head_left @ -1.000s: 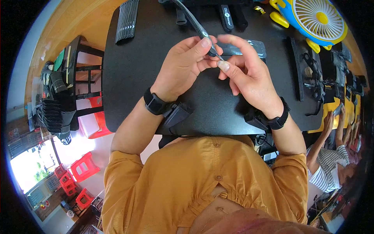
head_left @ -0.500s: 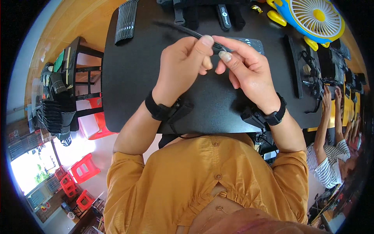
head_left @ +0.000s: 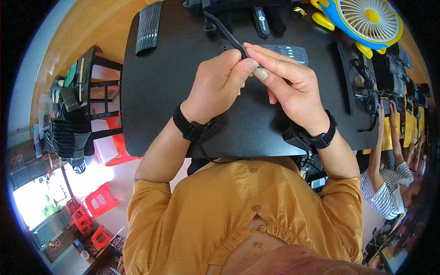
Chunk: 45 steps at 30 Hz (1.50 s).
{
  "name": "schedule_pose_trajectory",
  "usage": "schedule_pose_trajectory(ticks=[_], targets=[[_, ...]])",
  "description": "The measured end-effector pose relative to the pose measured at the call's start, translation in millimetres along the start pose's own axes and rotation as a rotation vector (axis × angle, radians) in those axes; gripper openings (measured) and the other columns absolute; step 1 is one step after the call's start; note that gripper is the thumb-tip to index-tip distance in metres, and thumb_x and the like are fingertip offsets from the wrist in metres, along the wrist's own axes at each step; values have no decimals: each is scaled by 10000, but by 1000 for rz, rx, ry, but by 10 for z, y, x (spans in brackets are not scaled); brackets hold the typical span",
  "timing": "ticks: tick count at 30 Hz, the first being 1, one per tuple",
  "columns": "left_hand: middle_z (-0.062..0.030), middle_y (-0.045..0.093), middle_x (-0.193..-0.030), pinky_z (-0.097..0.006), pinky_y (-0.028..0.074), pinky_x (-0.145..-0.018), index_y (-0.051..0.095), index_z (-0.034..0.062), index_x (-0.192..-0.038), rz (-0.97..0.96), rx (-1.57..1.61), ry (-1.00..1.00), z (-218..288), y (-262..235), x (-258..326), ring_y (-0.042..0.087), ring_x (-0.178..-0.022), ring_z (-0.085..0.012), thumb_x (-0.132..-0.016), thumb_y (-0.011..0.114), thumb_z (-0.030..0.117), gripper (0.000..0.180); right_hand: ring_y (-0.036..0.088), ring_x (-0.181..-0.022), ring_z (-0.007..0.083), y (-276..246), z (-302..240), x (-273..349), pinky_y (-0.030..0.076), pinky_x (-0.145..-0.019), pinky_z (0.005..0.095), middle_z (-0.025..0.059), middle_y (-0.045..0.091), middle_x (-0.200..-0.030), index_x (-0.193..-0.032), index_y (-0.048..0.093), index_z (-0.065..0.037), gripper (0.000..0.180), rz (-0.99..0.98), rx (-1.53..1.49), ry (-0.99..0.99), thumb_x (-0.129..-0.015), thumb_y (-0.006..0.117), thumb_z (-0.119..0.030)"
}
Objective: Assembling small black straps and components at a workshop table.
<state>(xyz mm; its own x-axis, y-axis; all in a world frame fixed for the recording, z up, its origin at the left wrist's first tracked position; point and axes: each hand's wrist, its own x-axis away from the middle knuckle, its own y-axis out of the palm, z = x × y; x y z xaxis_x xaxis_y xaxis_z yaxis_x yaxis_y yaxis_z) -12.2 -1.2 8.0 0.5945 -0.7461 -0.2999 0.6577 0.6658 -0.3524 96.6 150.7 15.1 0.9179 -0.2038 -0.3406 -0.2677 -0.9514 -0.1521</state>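
My left hand and my right hand meet above the black table, fingertips pinched together on a thin black strap. The strap runs up and left from my fingers toward the table's far edge. Both wrists carry black bands with small black devices. A dark flat device lies on the table just behind my right fingers.
A ribbed black strip lies at the table's far left. A blue and yellow fan stands far right, with black straps and clips below it. Another person in a striped sleeve works at the right. Red stools stand on the floor left.
Both hands have shifted slightly left and toward the far edge, and the black strap now sticks out up-left from my fingertips instead of lying across them.
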Motion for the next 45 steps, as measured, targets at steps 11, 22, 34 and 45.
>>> schedule_pose_trajectory(ticks=[11,22,34,45], targets=[[-77,559,-624,-267,422,-508,611,19,-769,92,33,111,93,65,59,540,-529,-175,-936,610,141,207,457,-453,0,-71,-212,-14,328,-395,154,-55,580,-631,-1266,635,-108,297,-38,-390,347,-975,581,-121],[-69,627,-684,-251,447,-521,641,15,-866,204,20,76,172,56,70,563,-555,-109,-906,684,230,223,612,-661,57,53,-90,19,480,-520,178,113,660,-1191,-1184,680,-69,304,55,15,-172,-898,616,15],[-89,495,-581,-316,378,-466,554,36,-716,128,1,193,114,5,143,493,-486,-235,-924,613,119,232,572,-595,51,83,-128,53,460,-494,169,112,663,-1176,-1190,676,-61,303,16,-231,-20,-902,620,13],[-88,492,-571,-332,383,-457,543,51,-696,162,-109,341,112,3,128,487,-472,-247,-881,636,86,210,512,-514,14,35,-201,54,358,-408,153,10,673,-851,-1254,624,-52,301,-86,-574,284,-962,604,-124]])
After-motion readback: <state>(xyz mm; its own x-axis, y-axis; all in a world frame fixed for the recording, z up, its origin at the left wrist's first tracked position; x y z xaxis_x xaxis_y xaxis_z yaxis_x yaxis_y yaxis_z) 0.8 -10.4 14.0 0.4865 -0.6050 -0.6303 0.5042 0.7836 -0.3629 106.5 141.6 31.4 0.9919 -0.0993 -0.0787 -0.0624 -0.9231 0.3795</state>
